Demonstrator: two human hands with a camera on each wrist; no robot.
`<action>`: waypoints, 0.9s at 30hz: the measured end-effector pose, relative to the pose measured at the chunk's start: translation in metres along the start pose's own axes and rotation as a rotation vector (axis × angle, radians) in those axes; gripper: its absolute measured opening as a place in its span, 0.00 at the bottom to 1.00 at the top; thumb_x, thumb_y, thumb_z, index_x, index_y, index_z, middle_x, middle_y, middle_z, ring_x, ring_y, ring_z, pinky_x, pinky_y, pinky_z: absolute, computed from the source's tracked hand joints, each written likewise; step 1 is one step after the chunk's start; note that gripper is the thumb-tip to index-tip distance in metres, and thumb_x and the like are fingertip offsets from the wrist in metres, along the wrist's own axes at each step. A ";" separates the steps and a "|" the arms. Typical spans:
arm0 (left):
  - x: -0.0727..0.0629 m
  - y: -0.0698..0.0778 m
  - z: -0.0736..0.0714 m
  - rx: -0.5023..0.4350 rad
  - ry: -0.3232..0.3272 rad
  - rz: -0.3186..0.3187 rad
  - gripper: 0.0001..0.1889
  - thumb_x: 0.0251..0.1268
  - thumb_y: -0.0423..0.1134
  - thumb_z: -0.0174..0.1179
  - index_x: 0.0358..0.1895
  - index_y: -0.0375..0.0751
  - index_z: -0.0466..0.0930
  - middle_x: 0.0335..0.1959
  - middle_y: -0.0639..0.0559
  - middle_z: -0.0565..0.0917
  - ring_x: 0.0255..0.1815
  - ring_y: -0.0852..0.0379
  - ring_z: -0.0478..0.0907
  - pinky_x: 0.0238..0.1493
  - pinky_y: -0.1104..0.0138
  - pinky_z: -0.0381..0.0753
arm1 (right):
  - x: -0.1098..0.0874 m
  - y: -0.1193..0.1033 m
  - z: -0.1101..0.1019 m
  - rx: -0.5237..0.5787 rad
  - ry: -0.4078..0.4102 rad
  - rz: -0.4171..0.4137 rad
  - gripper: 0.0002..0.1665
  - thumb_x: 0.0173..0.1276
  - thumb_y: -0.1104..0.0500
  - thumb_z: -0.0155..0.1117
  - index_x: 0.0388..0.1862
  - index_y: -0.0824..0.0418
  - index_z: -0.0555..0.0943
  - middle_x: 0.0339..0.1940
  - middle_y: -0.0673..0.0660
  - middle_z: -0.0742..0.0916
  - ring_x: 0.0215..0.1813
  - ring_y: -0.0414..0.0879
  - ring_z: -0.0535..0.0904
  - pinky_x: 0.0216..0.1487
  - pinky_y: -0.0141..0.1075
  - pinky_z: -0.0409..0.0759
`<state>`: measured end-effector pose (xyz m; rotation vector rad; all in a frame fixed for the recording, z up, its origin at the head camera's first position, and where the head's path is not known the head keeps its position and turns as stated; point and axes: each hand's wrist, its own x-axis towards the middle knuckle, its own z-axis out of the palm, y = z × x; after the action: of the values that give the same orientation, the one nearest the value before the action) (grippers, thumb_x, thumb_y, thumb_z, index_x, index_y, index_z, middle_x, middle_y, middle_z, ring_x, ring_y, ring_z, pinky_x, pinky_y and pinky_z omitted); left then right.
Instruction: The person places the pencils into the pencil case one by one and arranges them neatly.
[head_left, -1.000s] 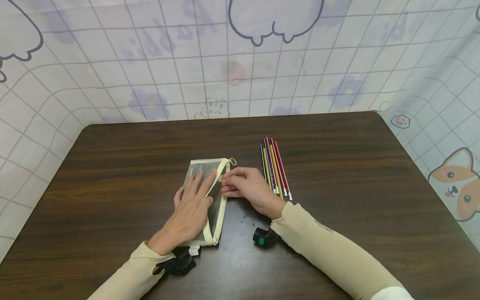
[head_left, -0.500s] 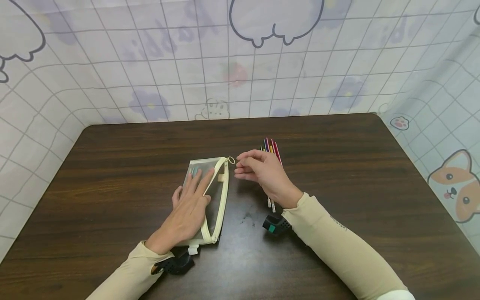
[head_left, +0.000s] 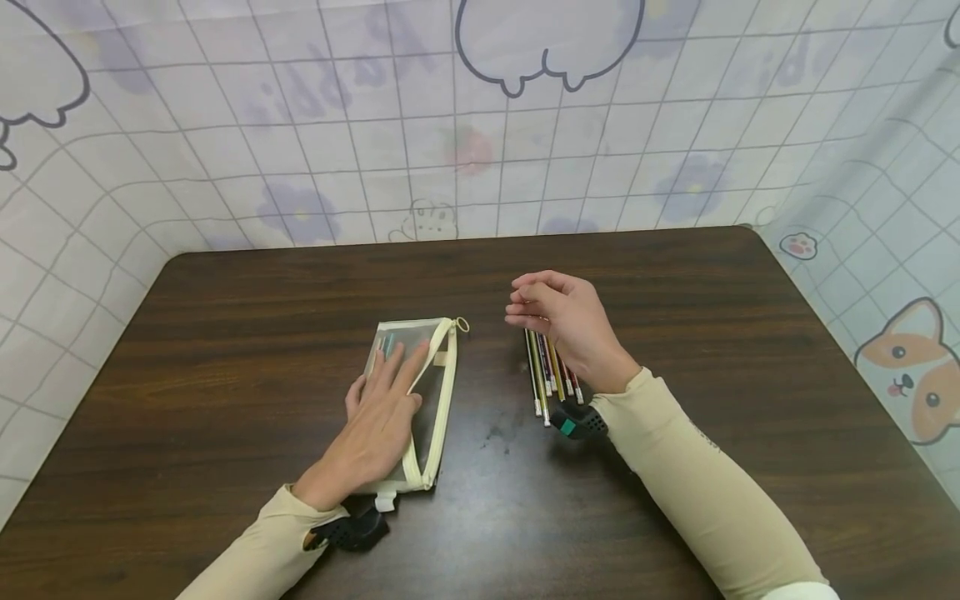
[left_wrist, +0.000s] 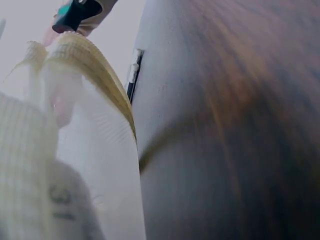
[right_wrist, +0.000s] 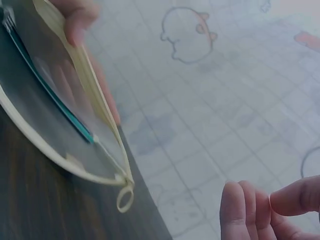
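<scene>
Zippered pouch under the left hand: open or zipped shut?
Open. The head view shows the pouch with its zipper edges spread apart; in the right wrist view they part too, meeting at the pull ring.

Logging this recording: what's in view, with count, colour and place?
Pouch: 1, sheer with cream zip trim, left of table's centre
Zip ring: 1, cream, pouch's far right corner
Tag: 1, white, pouch's near edge
Inner pencil: at least 1, teal, inside pouch
Loose pencils: several, partly hidden; yellow and dark, right of pouch
Table: 1, dark brown, under pouch
Wall covering: count unclear, white, gridded, behind table
Wrist cameras: 2, black, one per wrist
Sleeves: 2, cream, forearms
Left grip: 1, bare, on pouch
Right grip: 1, bare, over pencils
</scene>
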<state>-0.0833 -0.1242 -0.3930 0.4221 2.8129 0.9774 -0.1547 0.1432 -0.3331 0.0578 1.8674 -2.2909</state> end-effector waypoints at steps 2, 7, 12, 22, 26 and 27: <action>0.000 0.000 0.000 -0.003 -0.003 -0.004 0.34 0.80 0.40 0.35 0.85 0.64 0.45 0.88 0.43 0.47 0.89 0.36 0.34 0.77 0.33 0.38 | 0.001 -0.002 -0.005 -0.002 0.011 0.003 0.09 0.77 0.64 0.58 0.51 0.66 0.80 0.40 0.54 0.86 0.39 0.43 0.88 0.53 0.37 0.88; 0.000 0.000 0.000 -0.012 -0.011 -0.010 0.34 0.80 0.39 0.34 0.85 0.65 0.45 0.88 0.44 0.47 0.89 0.37 0.34 0.77 0.33 0.37 | 0.005 -0.003 -0.019 -0.005 0.027 0.011 0.13 0.78 0.63 0.58 0.55 0.70 0.78 0.40 0.55 0.85 0.40 0.42 0.88 0.52 0.34 0.88; 0.000 0.000 0.000 -0.030 -0.017 -0.012 0.34 0.81 0.39 0.34 0.85 0.64 0.45 0.88 0.43 0.46 0.89 0.37 0.33 0.77 0.32 0.36 | 0.010 -0.003 -0.030 0.001 0.020 0.022 0.19 0.78 0.63 0.58 0.60 0.76 0.75 0.40 0.53 0.87 0.38 0.40 0.88 0.50 0.32 0.88; 0.000 0.001 -0.001 -0.034 -0.026 -0.022 0.34 0.81 0.38 0.35 0.86 0.64 0.44 0.88 0.43 0.45 0.89 0.37 0.33 0.78 0.33 0.35 | 0.021 0.001 -0.046 -0.042 0.006 0.089 0.13 0.77 0.61 0.61 0.52 0.70 0.78 0.38 0.53 0.88 0.38 0.40 0.86 0.48 0.32 0.88; 0.000 0.001 -0.001 -0.032 -0.025 -0.018 0.34 0.81 0.38 0.35 0.86 0.64 0.44 0.88 0.43 0.45 0.89 0.36 0.33 0.77 0.32 0.35 | 0.025 0.006 -0.054 -0.087 -0.009 0.121 0.18 0.77 0.60 0.61 0.56 0.74 0.76 0.40 0.54 0.88 0.38 0.41 0.86 0.48 0.32 0.88; 0.000 0.001 -0.001 -0.030 -0.024 -0.016 0.34 0.81 0.38 0.35 0.86 0.64 0.44 0.88 0.43 0.46 0.89 0.37 0.33 0.77 0.33 0.35 | 0.026 0.007 -0.056 -0.103 -0.014 0.127 0.20 0.77 0.60 0.61 0.58 0.76 0.75 0.41 0.55 0.88 0.38 0.41 0.86 0.48 0.33 0.88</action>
<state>-0.0837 -0.1236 -0.3918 0.4039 2.7720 1.0029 -0.1841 0.1930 -0.3558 0.1410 1.9137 -2.1040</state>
